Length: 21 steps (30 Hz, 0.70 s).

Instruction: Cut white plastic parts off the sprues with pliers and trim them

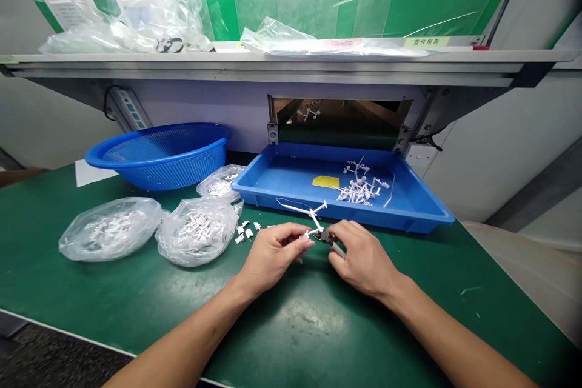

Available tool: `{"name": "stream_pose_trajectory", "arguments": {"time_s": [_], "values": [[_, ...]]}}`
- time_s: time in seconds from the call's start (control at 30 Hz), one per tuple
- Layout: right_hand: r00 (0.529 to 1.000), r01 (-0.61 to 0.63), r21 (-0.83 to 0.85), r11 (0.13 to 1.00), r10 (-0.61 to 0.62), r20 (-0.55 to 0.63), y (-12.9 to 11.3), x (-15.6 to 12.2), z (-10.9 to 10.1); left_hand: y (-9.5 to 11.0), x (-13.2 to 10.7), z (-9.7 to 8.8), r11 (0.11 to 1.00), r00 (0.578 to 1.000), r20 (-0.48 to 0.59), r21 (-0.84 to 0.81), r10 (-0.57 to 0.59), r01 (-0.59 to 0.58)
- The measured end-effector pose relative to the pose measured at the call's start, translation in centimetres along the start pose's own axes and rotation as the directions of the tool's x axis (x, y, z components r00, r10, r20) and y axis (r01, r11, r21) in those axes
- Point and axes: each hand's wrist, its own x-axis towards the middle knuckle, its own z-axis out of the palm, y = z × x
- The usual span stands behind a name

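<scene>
Green surface [295,321] runs up to a blue tray [409,213]. Just before the tray's near rim, the left hand [273,254] pinches a white sprue [313,217]. The right hand [364,260] is closed round small cutters [328,237], tips at the sprue; clipping seems in hand.

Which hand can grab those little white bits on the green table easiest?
Probably the left hand: the small white plastic pieces lie just beside it, though it pinches a white plastic sprue. The right hand is farther and grips a small cutter.
</scene>
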Motion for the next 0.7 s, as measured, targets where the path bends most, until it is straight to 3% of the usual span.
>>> {"name": "stream_pose_trajectory", "arguments": {"time_s": [0.7], "values": [[0.987, 0.041, -0.076, 0.996, -0.028, 0.156, 0.2, 0.0, -0.2, -1.1, 0.2, -0.6, 0.956, 0.985, 0.106, 0.247, 0.135, -0.158]]}}
